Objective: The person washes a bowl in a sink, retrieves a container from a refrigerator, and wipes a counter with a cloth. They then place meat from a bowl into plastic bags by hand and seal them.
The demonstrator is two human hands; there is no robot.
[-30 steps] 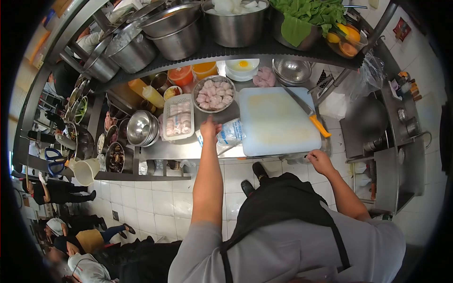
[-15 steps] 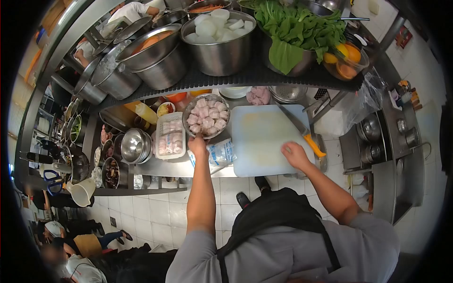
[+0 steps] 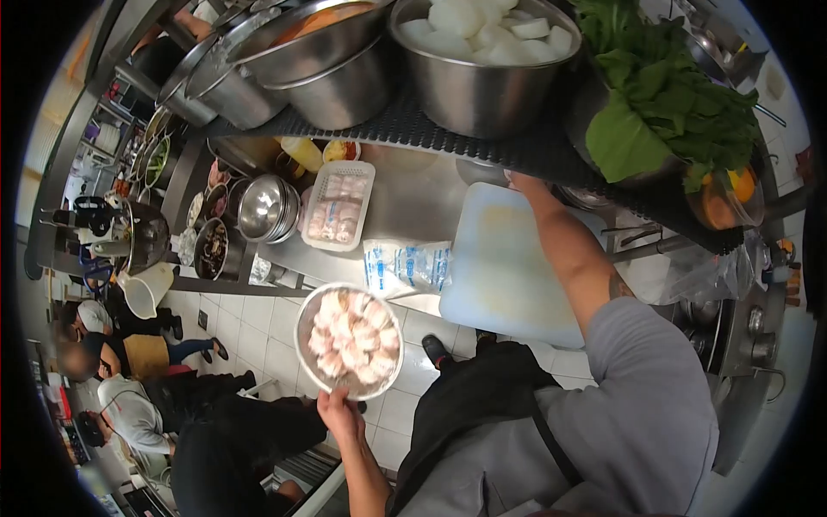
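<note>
My left hand grips the near rim of a round metal bowl, held out over the floor in front of the counter. Pale pink chunks of raw meat fill it. My right arm stretches across the pale blue cutting board. Under the shelf edge, my right hand is beside a metal bowl; its fingers are mostly hidden, so I cannot see what they hold. A clear plastic bag with blue print lies left of the board.
A white basket of wrapped pale rolls and stacked steel bowls stand at the left. Overhead, the black-matted shelf carries pots, cut white radish-like chunks and leafy greens. Other people are at lower left.
My left hand has brought the bowl of meat back from the counter, towards my body. My right hand has moved from above the cutting board to beneath the shelf. The camera view has shifted.
</note>
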